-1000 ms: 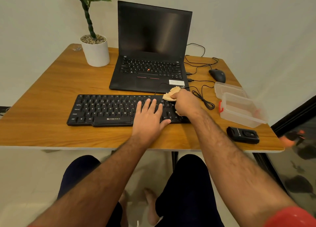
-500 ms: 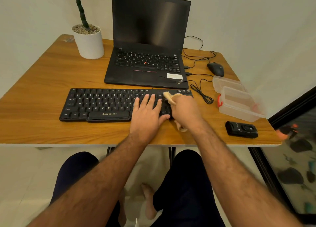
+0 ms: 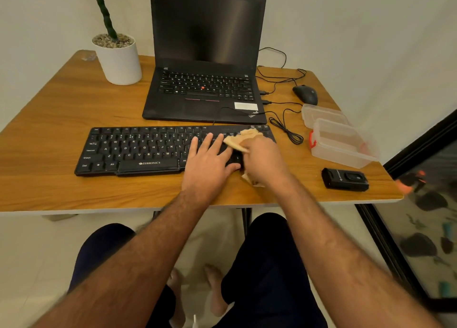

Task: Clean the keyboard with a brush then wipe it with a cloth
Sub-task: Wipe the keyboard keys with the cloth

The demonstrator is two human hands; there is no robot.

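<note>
Lying left-to-right, keyboard — left hand flat, right hand gripping cloth.

A black keyboard with white lettering lies flat along the counter's near edge. A crumpled tan cloth sits on its right end, partly hidden, one corner poking out below.

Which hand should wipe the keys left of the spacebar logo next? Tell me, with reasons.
Right. The right hand already grips the cloth on the keyboard. The left hand lies flat on the keys, steadying it, and holds nothing.
</note>
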